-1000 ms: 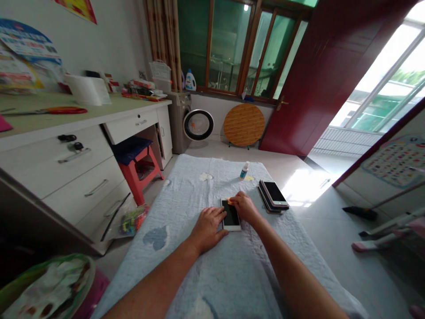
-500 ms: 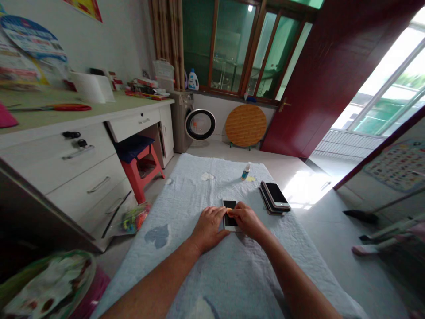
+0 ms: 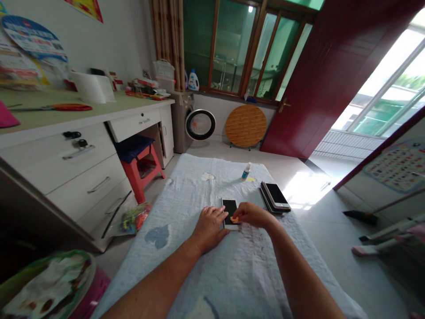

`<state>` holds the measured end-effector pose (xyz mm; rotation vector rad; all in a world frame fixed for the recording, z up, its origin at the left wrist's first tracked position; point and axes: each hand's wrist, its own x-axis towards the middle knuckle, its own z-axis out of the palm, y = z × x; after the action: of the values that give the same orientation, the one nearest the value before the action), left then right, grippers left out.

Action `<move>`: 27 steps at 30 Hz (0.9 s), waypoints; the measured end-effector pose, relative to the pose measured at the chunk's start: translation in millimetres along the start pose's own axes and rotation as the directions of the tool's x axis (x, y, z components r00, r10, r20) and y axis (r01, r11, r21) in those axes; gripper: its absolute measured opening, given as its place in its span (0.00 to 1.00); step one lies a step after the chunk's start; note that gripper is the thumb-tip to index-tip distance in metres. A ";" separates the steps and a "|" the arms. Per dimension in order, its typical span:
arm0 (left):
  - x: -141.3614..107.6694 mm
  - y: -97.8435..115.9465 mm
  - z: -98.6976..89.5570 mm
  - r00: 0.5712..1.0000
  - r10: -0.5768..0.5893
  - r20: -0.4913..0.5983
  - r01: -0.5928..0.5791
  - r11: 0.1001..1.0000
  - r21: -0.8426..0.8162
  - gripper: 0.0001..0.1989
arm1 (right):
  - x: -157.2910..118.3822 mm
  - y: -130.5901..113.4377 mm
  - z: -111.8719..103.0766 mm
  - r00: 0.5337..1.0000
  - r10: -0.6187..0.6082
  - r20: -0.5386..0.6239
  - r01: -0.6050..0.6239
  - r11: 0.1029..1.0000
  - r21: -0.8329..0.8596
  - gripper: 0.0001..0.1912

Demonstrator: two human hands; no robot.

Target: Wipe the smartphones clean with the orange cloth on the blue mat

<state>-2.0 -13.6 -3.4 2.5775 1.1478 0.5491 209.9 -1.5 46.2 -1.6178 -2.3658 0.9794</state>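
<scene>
A white smartphone (image 3: 229, 206) with a dark screen lies face up on a light blue cloth cover (image 3: 186, 186). My left hand (image 3: 208, 228) rests flat at the phone's left side, fingers stretched out and their tips at its edge, the thumb near the lower corner. Pinched in my right hand (image 3: 251, 214) is a small orange cloth (image 3: 234, 219), pressed on the lower right part of the screen. To the right sits a stack of phones (image 3: 276, 197), the top one white-framed with a black screen. A small spray bottle (image 3: 246, 172) stands upright beyond.
On the left is a white desk (image 3: 79, 166) with drawers, and a red stool (image 3: 141, 166) partly under it. A bin (image 3: 89, 283) stands at lower left. At the back are a washing machine (image 3: 182, 128) with its door open and a round wooden tabletop (image 3: 246, 125).
My right hand has moved right and toward me with the orange cloth, from the middle of the screen to its lower right. My left hand and the phone have hardly moved.
</scene>
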 end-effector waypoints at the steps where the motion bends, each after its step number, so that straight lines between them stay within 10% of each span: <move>1: 0.3 0.6 -1.3 1.000 -0.002 0.005 0.002 1.000 0.003 0.25 | 4.4 2.1 -0.4 0.999 0.031 -0.041 -0.031 0.999 -0.014 0.19; 12: 0.4 5.6 -2.6 0.994 0.071 -0.088 -0.071 0.997 0.001 0.21 | 52.5 -5.3 7.8 0.888 0.022 -0.459 -0.153 0.956 -0.250 0.16; 27: -1.0 20.2 -1.3 0.975 0.075 -0.211 -0.057 0.994 0.093 0.13 | 61.3 -25.0 20.7 0.979 -0.094 -0.181 0.004 0.896 -0.444 0.10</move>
<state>10.0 -27.4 5.3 2.6906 1.1789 0.8271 155.1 37.0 28.3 -1.6813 -2.5957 0.2538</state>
